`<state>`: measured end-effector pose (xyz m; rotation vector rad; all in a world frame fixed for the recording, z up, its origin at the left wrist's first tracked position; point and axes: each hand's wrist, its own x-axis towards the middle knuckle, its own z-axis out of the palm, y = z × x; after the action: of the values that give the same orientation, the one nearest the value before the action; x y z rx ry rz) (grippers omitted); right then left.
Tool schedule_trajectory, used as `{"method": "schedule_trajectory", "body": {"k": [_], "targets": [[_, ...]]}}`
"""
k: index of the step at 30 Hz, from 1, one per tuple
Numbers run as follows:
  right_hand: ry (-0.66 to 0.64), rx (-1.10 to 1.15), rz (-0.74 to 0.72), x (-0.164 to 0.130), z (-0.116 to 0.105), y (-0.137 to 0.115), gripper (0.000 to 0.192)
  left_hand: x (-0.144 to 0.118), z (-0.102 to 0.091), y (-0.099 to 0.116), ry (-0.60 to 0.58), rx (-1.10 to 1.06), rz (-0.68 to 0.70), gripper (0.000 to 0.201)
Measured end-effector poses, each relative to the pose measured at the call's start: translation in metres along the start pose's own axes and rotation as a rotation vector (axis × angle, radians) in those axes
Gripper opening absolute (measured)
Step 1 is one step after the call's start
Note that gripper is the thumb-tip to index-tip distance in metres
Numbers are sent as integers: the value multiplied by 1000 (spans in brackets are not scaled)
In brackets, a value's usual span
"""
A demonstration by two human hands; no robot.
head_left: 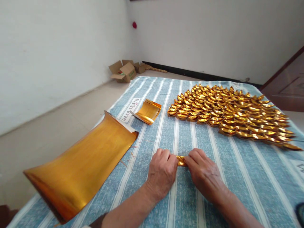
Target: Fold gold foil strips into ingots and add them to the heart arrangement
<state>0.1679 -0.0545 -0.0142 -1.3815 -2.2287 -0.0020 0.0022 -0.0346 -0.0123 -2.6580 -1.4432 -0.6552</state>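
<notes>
Between my two hands a small folded piece of gold foil paper lies low over the striped cloth. My left hand is closed on its left end, and my right hand pinches its right end. The fingertips themselves are mostly hidden behind the knuckles. To the left rests a large gold foil sheet, its ends curling up. Beyond it sits a smaller curled gold sheet. Many folded gold paper ingots stand in packed rows at the back right.
A blue and white striped tablecloth covers the table. Open cardboard boxes stand on the floor beyond its far left corner. White walls rise behind, and a dark red door is at the right. A dark object shows at the right edge.
</notes>
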Motion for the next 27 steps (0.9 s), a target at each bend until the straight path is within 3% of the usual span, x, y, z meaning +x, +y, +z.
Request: {"method": "schedule_trajectory", "body": {"k": [27], "targets": [[57, 10, -92, -8, 6, 6, 26, 0, -1, 0, -19, -99, -41, 24]]}}
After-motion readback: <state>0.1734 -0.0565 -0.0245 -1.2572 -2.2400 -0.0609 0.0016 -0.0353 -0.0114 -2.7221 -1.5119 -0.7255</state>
